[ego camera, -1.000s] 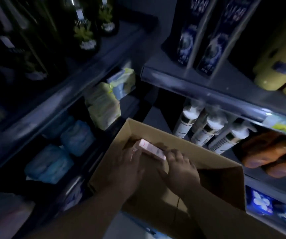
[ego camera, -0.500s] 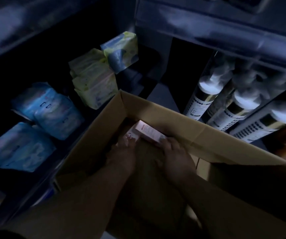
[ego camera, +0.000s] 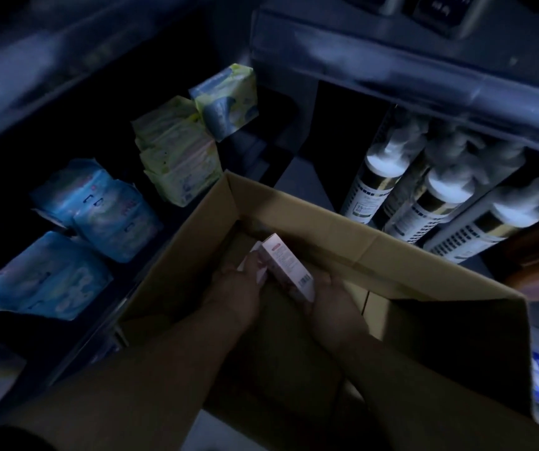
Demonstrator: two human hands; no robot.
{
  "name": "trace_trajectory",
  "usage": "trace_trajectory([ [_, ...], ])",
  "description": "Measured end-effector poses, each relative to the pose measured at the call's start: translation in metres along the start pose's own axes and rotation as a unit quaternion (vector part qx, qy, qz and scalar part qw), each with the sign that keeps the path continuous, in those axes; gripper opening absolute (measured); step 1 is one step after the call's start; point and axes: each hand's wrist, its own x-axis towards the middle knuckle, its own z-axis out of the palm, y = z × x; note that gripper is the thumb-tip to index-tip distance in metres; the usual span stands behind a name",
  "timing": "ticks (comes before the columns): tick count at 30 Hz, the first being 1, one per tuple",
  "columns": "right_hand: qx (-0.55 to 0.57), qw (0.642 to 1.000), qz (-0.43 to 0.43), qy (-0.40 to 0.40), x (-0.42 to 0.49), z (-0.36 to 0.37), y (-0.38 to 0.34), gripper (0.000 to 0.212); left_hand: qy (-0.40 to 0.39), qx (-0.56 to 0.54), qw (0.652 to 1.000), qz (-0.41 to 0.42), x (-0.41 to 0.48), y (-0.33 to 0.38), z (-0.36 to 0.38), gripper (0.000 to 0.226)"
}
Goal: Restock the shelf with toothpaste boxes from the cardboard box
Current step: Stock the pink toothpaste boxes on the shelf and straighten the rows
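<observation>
Inside the open cardboard box [ego camera: 326, 229], the left hand [ego camera: 239, 288] and right hand [ego camera: 333, 297] each grasp one end of a pale toothpaste box [ego camera: 286, 265], tilted.

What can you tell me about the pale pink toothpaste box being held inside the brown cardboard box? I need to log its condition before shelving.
The pale pink toothpaste box is a long, slim carton that looks like printed card, with small text and a barcode near its lower end. It seems closed and undented, though the light is dim. It tilts diagonally inside the brown cardboard box, gripped by the left hand at its upper part and the right hand at its lower end.
</observation>
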Motion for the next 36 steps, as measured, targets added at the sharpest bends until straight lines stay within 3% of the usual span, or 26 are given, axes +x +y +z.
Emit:
trace_trajectory([
  [12,0.049,0.995,0.018,0.080,-0.126,-0.118,-0.076,0.045,0.160,-0.060,0.980,0.099,-0.152,-0.010,-0.103,0.073],
  [17,0.094,0.983,-0.009,0.155,-0.173,-0.190,-0.133,0.022,0.231,-0.094,0.957,0.145,-0.212,-0.016,-0.177,0.069],
  [20,0.109,0.976,-0.035,0.185,-0.197,-0.226,-0.163,0.021,0.267,-0.153,0.935,0.176,-0.245,-0.020,-0.212,0.065],
  [25,0.214,0.958,-0.065,0.179,-0.238,-0.258,-0.194,0.017,0.321,-0.210,0.898,0.215,-0.304,-0.036,-0.241,0.058],
  [30,0.357,0.920,-0.091,0.133,-0.284,-0.269,-0.194,0.010,0.375,-0.236,0.870,0.217,-0.369,-0.048,-0.238,0.031],
  [36,0.421,0.890,-0.150,0.086,-0.355,-0.280,-0.186,0.014,0.415,-0.325,0.835,0.159,-0.454,-0.052,-0.222,0.002],
])
